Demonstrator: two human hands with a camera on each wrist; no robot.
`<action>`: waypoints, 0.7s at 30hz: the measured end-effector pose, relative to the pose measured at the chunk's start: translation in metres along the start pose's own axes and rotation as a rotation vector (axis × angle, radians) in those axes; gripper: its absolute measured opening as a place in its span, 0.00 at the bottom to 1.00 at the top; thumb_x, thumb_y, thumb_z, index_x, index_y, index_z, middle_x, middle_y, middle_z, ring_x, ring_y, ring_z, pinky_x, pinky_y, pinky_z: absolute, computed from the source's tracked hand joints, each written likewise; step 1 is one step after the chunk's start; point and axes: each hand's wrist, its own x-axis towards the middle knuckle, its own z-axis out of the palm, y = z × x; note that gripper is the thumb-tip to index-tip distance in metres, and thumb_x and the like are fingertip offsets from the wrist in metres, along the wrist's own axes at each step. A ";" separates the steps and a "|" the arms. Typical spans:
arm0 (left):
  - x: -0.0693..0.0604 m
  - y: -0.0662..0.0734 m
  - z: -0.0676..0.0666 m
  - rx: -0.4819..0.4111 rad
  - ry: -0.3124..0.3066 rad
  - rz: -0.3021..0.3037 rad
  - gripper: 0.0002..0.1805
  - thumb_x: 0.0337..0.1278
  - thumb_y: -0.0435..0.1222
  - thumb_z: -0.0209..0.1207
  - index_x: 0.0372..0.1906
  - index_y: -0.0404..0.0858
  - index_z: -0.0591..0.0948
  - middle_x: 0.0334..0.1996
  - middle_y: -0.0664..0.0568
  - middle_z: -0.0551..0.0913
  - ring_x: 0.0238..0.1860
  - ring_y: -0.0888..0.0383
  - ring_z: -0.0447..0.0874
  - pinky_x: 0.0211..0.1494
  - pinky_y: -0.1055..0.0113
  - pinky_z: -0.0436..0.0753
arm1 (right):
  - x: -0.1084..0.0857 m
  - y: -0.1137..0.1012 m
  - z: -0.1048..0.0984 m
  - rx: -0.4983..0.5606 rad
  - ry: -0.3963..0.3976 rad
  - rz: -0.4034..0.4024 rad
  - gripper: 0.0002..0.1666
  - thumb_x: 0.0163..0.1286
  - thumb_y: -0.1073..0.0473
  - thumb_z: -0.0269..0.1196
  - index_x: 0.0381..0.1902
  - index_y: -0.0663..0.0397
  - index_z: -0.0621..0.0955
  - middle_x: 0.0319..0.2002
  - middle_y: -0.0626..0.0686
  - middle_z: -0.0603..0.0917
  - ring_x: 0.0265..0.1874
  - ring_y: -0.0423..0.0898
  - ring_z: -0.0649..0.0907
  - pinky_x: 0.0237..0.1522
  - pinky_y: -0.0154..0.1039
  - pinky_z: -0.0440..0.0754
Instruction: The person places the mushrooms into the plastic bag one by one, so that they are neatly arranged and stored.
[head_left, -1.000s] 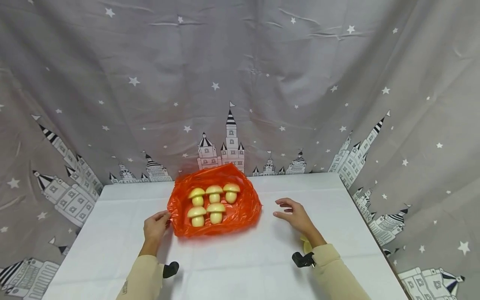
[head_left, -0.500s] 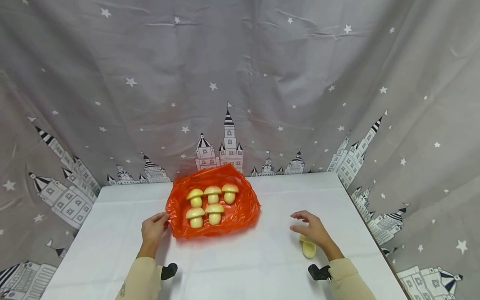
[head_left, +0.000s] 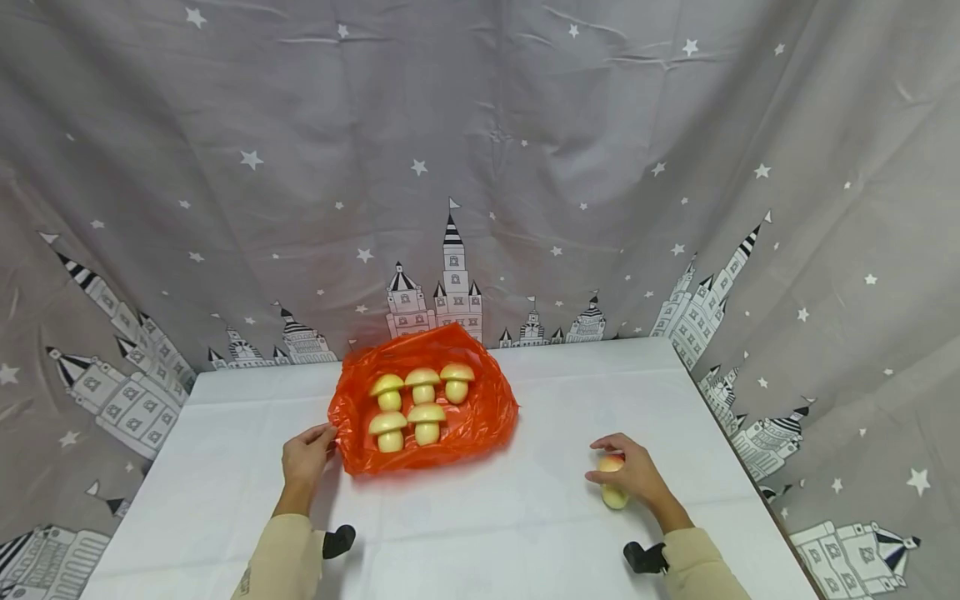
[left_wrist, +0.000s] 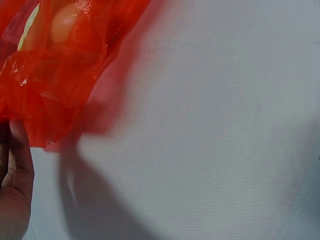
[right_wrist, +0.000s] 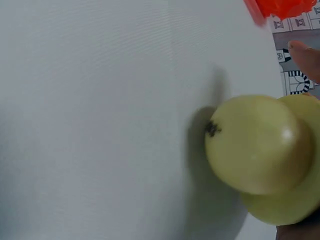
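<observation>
A red plastic bag [head_left: 480,421] lies spread open at the back of the white table, with several pale yellow mushrooms [head_left: 426,423] in two rows on it. My left hand [head_left: 306,458] pinches the bag's left edge; in the left wrist view, its fingers [left_wrist: 19,155] meet the bag's crumpled rim [left_wrist: 55,100]. Another yellow mushroom [head_left: 615,497] lies to the right, its upper end reddish. Around it curves my right hand [head_left: 633,471], thumb and index finger apart. The right wrist view shows this mushroom's round stem [right_wrist: 255,145] with a dark mark; one fingertip [right_wrist: 302,57] stands off from it.
A white cloth-covered table [head_left: 465,533] spreads under everything. Behind it hangs a grey curtain [head_left: 480,167] printed with castles and stars. The table's right edge [head_left: 780,533] runs beyond my right arm.
My right hand has moved right and toward me, away from the bag's side and over to the single mushroom. The left hand stays at the bag's edge. The head view has shifted slightly.
</observation>
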 end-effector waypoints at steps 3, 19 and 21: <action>0.000 0.000 -0.002 0.003 0.004 0.009 0.22 0.69 0.38 0.54 0.59 0.25 0.75 0.40 0.46 0.82 0.28 0.70 0.76 0.34 0.78 0.80 | -0.001 0.005 0.004 0.002 0.005 0.003 0.25 0.43 0.60 0.79 0.41 0.56 0.83 0.41 0.51 0.83 0.43 0.48 0.79 0.46 0.37 0.76; -0.001 0.001 0.003 -0.020 -0.003 0.007 0.22 0.69 0.38 0.54 0.58 0.25 0.75 0.41 0.44 0.81 0.30 0.66 0.77 0.35 0.77 0.80 | 0.001 0.005 0.006 -0.011 0.019 -0.016 0.09 0.50 0.65 0.72 0.32 0.57 0.84 0.33 0.52 0.85 0.33 0.42 0.79 0.37 0.34 0.76; 0.000 0.001 0.003 -0.016 -0.001 0.005 0.21 0.69 0.37 0.54 0.58 0.25 0.75 0.41 0.44 0.81 0.30 0.66 0.77 0.35 0.77 0.80 | 0.002 0.004 0.010 -0.004 0.015 -0.023 0.09 0.50 0.66 0.72 0.31 0.57 0.84 0.33 0.52 0.85 0.32 0.41 0.78 0.37 0.34 0.76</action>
